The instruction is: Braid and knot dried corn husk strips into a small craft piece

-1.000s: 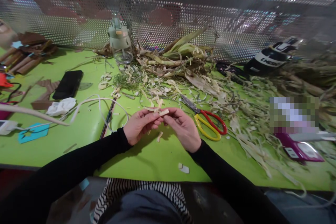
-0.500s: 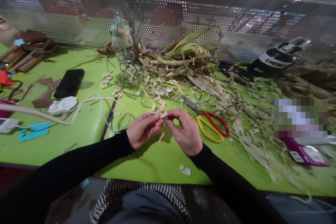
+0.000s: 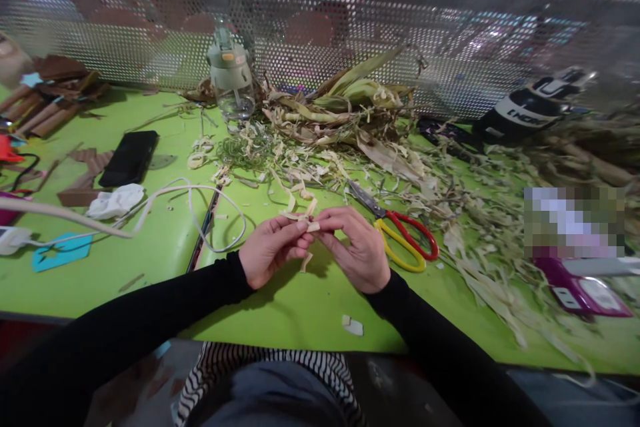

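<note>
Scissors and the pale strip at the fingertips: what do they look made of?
Scissors: blades look like metal, from their grey sheen; the red and yellow handles look smooth and evenly coloured, probably plastic or plastic-coated.
Strip: matte and cream-coloured like the scraps behind, so probably dried plant husk, though paper can't be ruled out.

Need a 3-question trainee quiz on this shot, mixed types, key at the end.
1. True or false: the black phone lies farther left than the left hand.
2. What does the left hand pinch?
A) a white cable
B) a pale strip
C) a bottle cap
3. Fill in: the scissors have one red handle and one ____ handle.
Key: 1 true; 2 B; 3 yellow.
</note>
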Tool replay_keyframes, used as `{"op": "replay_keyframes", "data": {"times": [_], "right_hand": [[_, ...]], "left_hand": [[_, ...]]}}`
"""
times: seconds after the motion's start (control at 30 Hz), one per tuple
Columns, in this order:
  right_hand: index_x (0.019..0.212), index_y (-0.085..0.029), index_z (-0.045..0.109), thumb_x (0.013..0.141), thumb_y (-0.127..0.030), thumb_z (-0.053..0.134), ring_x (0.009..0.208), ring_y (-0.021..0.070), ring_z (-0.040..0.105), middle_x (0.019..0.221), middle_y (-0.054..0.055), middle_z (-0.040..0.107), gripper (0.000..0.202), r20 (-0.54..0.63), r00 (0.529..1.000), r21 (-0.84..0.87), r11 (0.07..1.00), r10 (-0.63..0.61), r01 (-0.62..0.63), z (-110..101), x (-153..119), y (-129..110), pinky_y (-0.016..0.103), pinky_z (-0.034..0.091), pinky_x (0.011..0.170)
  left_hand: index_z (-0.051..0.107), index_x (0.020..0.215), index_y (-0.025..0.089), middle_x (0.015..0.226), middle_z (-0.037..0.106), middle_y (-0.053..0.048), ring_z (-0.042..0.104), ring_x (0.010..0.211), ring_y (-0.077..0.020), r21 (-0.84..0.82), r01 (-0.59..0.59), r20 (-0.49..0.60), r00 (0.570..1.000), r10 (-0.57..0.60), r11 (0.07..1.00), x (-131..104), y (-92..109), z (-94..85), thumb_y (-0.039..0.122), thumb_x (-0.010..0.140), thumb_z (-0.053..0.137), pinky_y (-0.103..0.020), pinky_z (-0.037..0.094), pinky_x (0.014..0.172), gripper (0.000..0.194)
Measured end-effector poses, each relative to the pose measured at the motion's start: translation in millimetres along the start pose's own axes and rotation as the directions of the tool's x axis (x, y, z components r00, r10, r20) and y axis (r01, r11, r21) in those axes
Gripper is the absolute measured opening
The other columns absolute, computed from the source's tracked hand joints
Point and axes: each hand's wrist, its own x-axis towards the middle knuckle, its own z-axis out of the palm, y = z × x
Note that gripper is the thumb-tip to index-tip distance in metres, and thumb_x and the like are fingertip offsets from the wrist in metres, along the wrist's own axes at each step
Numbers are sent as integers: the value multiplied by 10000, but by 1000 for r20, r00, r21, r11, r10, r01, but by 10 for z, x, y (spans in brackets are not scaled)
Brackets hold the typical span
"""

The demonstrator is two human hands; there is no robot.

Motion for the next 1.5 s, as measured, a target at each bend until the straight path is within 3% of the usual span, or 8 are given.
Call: {"op": "replay_keyframes", "data": {"times": [0.13, 0.23, 0.6, 0.7, 0.87, 1.07, 1.37, 1.5], "right_hand": [[825, -206, 559, 812, -118, 626, 777, 128, 651, 894, 34, 686, 112, 48, 998, 98, 995, -39, 34, -10, 22, 14, 266, 535, 657], [793, -209, 529, 786, -98, 630, 792, 133, 657, 887, 33, 681, 151, 23, 999, 123, 992, -35, 32, 4, 13, -23, 268, 534, 659], [771, -208, 544, 802, -121, 596, 756, 142, 639, 859, 31, 659, 106, -19, 986, 18, 986, 168, -168, 36, -10, -110, 296, 531, 677], [780, -204, 580, 816, -140, 606, 845, 175, 624, 914, 52, 660, 78, -28, 996, -108, 990, 84, -86, 18, 1, -97, 336, 523, 731], [865, -230, 627, 837, -112, 583, 969, 211, 585, 1066, 49, 684, 129, 94, 973, -360, 905, -209, 229, -55, 27, -85, 365, 486, 795], [868, -197, 631, 845, -141, 599, 819, 187, 603, 903, 37, 726, 69, 166, 951, -366, 880, -260, 304, -56, 27, -52, 320, 457, 706], [852, -189, 632, 883, -203, 564, 815, 177, 620, 887, 43, 717, 76, 177, 972, -240, 951, -157, 197, -11, 55, -39, 324, 454, 744], [807, -194, 609, 876, -216, 575, 765, 164, 603, 816, 30, 688, 80, 178, 984, -133, 991, 23, 1, 10, 22, -55, 317, 467, 716]], "left_hand": [[660, 731, 73, 589, 642, -2, 579, 451, -16, 12, 115, 10, 993, -116, 993, -20, 20, 5, 174, 788, 673, -58, 500, 464, 116], [642, 697, 73, 577, 638, -7, 574, 440, -21, 79, 123, 38, 991, -126, 989, -28, 19, 11, 212, 778, 688, -63, 487, 442, 168], [609, 927, 106, 688, 702, -22, 663, 610, -103, 263, -132, 9, 991, 134, 956, 28, 6, -52, 244, 624, 809, -188, 539, 582, 389], [605, 882, 102, 674, 701, -27, 651, 595, -96, 292, -145, -33, 986, 162, 945, 33, 15, -51, 256, 645, 792, -191, 529, 579, 340], [616, 817, 108, 648, 679, -17, 627, 579, -82, 344, -120, -38, 989, 141, 931, 8, 58, -36, 286, 690, 755, -191, 516, 589, 259], [650, 923, 139, 717, 647, 5, 612, 637, -68, 402, -134, -14, 988, 153, 906, 7, 116, -64, 275, 719, 723, -178, 511, 618, 256], [632, 890, 119, 567, 516, 51, 480, 475, -49, 616, -212, 48, 971, 233, 759, 0, 137, -25, 275, 709, 686, -171, 445, 485, 245], [603, 882, 130, 611, 527, 40, 474, 497, -58, 717, -227, 104, 970, 221, 659, -15, 154, -54, 246, 734, 636, -188, 443, 498, 191]]}}
